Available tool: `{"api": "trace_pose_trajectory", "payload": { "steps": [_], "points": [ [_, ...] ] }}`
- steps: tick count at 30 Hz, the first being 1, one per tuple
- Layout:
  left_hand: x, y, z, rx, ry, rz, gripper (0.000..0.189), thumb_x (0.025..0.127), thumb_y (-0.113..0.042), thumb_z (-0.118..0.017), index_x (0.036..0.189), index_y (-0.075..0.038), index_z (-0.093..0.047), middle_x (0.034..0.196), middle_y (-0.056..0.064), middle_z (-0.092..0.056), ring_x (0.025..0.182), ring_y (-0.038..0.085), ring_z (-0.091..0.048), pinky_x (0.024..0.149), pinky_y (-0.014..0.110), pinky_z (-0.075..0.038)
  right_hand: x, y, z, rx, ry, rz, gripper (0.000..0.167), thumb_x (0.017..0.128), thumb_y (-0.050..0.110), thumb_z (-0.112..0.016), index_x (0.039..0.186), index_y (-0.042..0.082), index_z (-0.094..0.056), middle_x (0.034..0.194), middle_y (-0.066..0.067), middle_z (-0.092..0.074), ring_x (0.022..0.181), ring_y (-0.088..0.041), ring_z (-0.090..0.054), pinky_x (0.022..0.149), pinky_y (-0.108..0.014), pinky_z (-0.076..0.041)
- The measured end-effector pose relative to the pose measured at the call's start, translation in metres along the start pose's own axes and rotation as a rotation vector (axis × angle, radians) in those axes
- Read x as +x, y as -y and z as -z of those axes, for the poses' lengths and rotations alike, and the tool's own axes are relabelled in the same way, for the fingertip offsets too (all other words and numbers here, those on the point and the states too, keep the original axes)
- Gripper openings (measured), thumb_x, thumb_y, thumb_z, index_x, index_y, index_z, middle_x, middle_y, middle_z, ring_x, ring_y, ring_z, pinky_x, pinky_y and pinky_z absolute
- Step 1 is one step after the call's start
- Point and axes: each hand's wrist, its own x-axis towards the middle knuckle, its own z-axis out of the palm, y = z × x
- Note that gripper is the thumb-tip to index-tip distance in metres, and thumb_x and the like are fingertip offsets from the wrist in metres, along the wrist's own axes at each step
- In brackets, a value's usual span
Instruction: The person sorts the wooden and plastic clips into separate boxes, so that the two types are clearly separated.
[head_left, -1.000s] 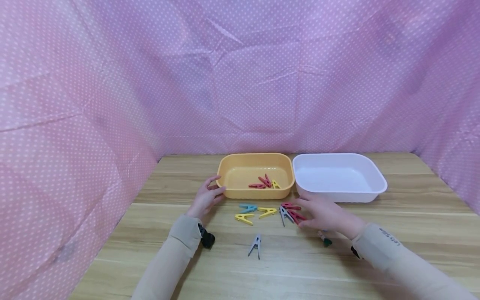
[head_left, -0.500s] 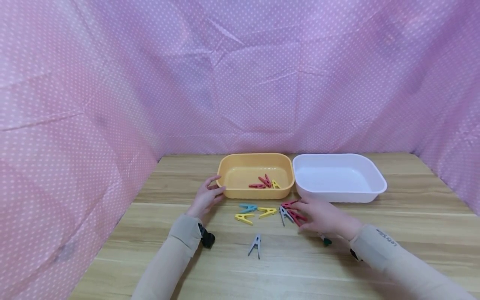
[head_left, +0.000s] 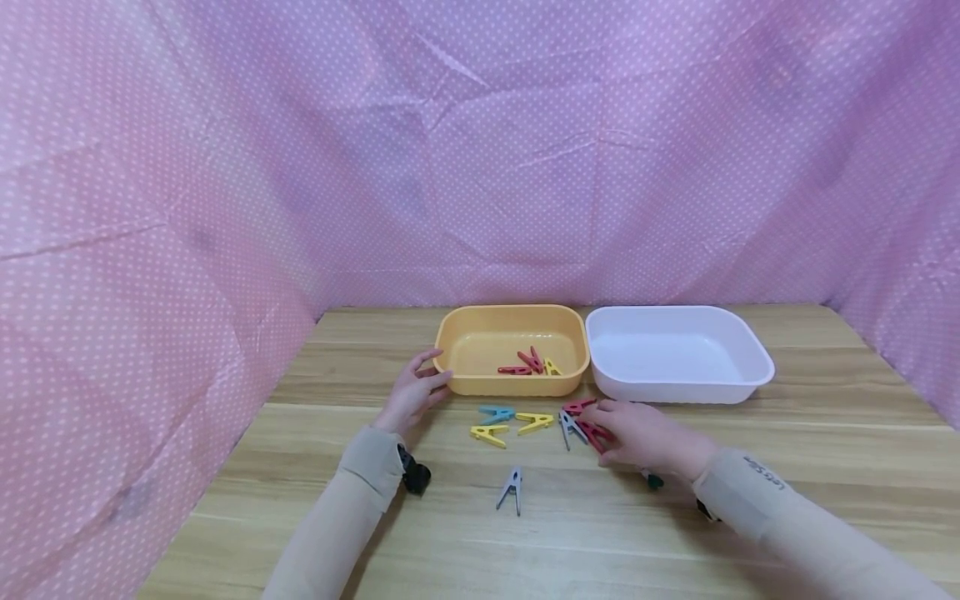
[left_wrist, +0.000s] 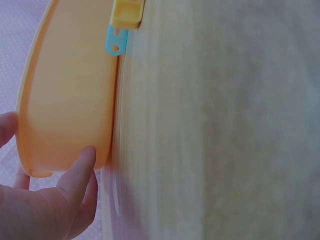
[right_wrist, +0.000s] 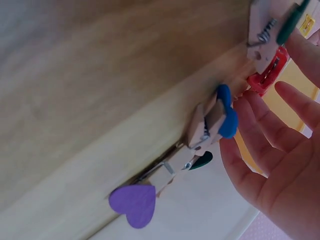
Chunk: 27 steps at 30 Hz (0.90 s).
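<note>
My left hand [head_left: 415, 390] holds the left end of the orange tub [head_left: 510, 385]; in the left wrist view its thumb [left_wrist: 82, 167] lies on the tub's wall and another finger reaches the rim. My right hand [head_left: 641, 435] is low over the table, fingers spread around a red clothespin [head_left: 596, 434]. In the right wrist view that red clothespin [right_wrist: 269, 75] shows just past relaxed fingertips. A second red clothespin [head_left: 576, 406] and a grey clothespin [head_left: 573, 427] lie against it. Wooden clothespins with a blue top [right_wrist: 227, 112] and a purple heart [right_wrist: 134, 202] lie beneath the right hand.
A white tub [head_left: 678, 392] stands right of the orange one. Inside the orange tub are red clothespins [head_left: 531, 361] and a yellow one. In front lie a light blue clothespin [head_left: 497, 414], two yellow clothespins [head_left: 534, 423], and a grey clothespin [head_left: 511, 490] nearer me. Pink dotted cloth hangs behind.
My right hand has shifted slightly toward me, and its fingers have drawn in a little around the red clothespin. My left hand stays on the orange tub.
</note>
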Motion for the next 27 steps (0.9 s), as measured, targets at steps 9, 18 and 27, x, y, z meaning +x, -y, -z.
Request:
{"api": "trace_pose_trajectory", "payload": {
  "steps": [9, 18, 27],
  "points": [
    [-0.0005, 0.0013, 0.0012, 0.010, 0.005, -0.004, 0.054, 0.091, 0.003, -0.057, 0.141, -0.007, -0.038, 0.117, 0.014, -0.043, 0.090, 0.014, -0.055, 0.084, 0.028, -0.050, 0.0024, 0.0030, -0.0008, 0.036, 0.029, -0.038, 0.054, 0.076, 0.028, -0.079, 0.125, 0.017, -0.060, 0.122, -0.007, -0.059, 0.104, -0.023, -0.059, 0.092, -0.047, -0.049],
    [0.0002, 0.0016, 0.0014, 0.010, 0.005, -0.012, 0.053, 0.091, 0.002, -0.057, 0.140, -0.007, -0.040, 0.117, 0.015, -0.043, 0.090, 0.015, -0.055, 0.083, 0.028, -0.050, 0.0043, 0.0046, -0.0006, 0.035, 0.019, -0.041, 0.050, 0.079, 0.025, -0.077, 0.125, 0.017, -0.060, 0.119, -0.005, -0.060, 0.101, -0.021, -0.060, 0.090, -0.045, -0.050],
    [0.0007, 0.0011, 0.0008, -0.002, 0.005, -0.009, 0.053, 0.091, 0.002, -0.058, 0.140, -0.008, -0.040, 0.116, 0.014, -0.044, 0.088, 0.013, -0.055, 0.083, 0.028, -0.050, 0.0051, 0.0034, -0.0015, 0.014, -0.007, 0.005, 0.047, 0.079, 0.019, -0.077, 0.123, 0.017, -0.061, 0.114, -0.004, -0.061, 0.093, -0.016, -0.058, 0.086, -0.043, -0.052]
  ]
}}
